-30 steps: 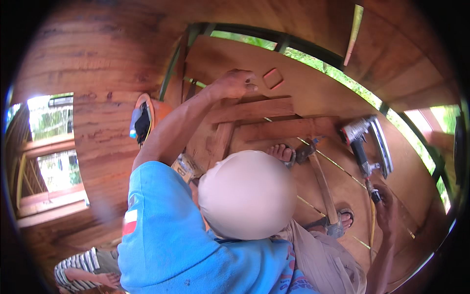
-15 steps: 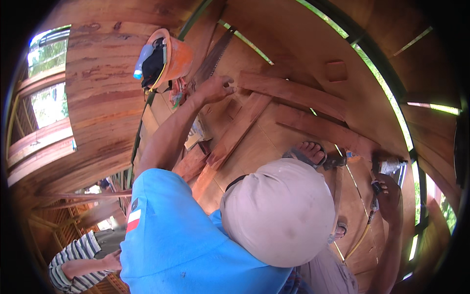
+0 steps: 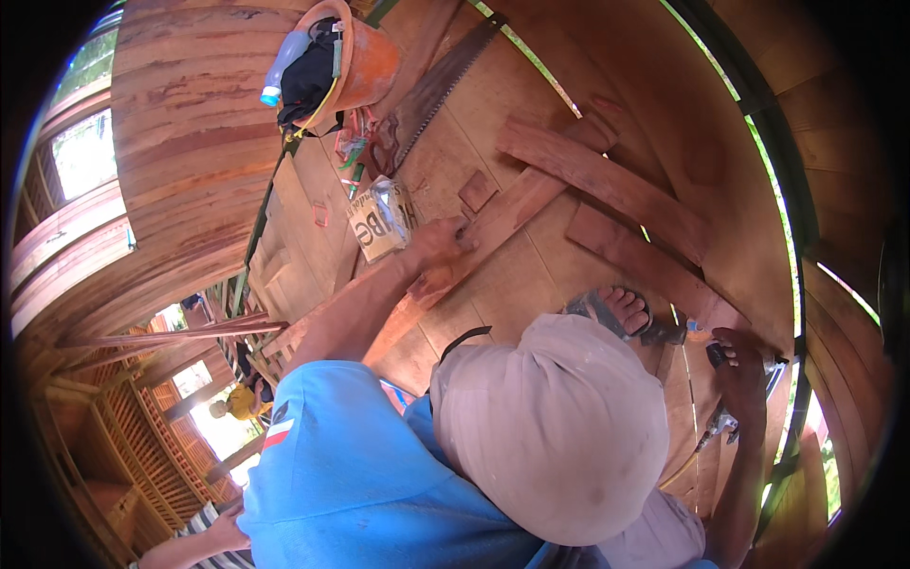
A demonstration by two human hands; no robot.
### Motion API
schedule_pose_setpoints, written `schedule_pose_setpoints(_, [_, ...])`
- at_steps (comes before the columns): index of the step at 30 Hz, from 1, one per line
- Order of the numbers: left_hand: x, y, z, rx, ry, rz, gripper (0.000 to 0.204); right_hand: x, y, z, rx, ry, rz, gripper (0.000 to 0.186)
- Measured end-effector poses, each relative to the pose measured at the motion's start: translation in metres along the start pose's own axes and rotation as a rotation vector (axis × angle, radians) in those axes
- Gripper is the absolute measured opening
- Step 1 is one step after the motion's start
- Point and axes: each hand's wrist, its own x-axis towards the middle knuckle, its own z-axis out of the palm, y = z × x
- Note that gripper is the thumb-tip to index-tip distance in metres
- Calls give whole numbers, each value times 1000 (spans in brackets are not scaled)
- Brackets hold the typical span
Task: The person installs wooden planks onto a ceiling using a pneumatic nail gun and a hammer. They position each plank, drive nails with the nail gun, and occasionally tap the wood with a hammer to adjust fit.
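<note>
Neither of my hands is in view. A co-worker in a blue shirt (image 3: 379, 484) and a pale cap (image 3: 559, 427) crouches in front of me. The co-worker's left hand (image 3: 441, 245) lies at a long diagonal plank (image 3: 517, 211), fingers partly curled. At the right, the co-worker's other hand (image 3: 741, 375) is around the dark grip of a tool with a metal fitting (image 3: 722, 425) and a yellow hose (image 3: 678, 471); its kind is not clear. Two shorter boards (image 3: 597, 180) (image 3: 645, 258) lie across the floor near the sandalled foot (image 3: 621, 311).
An orange bucket (image 3: 372, 71) holds a bottle (image 3: 284, 68) and dark cloth. Beside it lie a handsaw (image 3: 431, 95) and an opened carton (image 3: 372, 230). A small wood block (image 3: 478, 191) is near the plank. At lower left another person's forearm (image 3: 204, 541) shows. Gaps run between the floor sheets.
The co-worker's left hand has come from beside the handsaw to the diagonal plank, which now reaches past the crossing board. My view has shifted, showing more of the left background.
</note>
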Motion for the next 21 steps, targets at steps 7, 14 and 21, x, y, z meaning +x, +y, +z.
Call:
schedule_pose_setpoints(7, [-5,2,16,-188,156,12,45,25,-16,-3,-32,28,-69,33])
schedule_pose_setpoints(14, [5,-15,20,-285,150,69,44,44,-16,-2,-43,7,-100,33])
schedule_pose_setpoints(21, [12,-4,-1,-203,9,33,42,44,-8,-1,-91,11,-113,33])
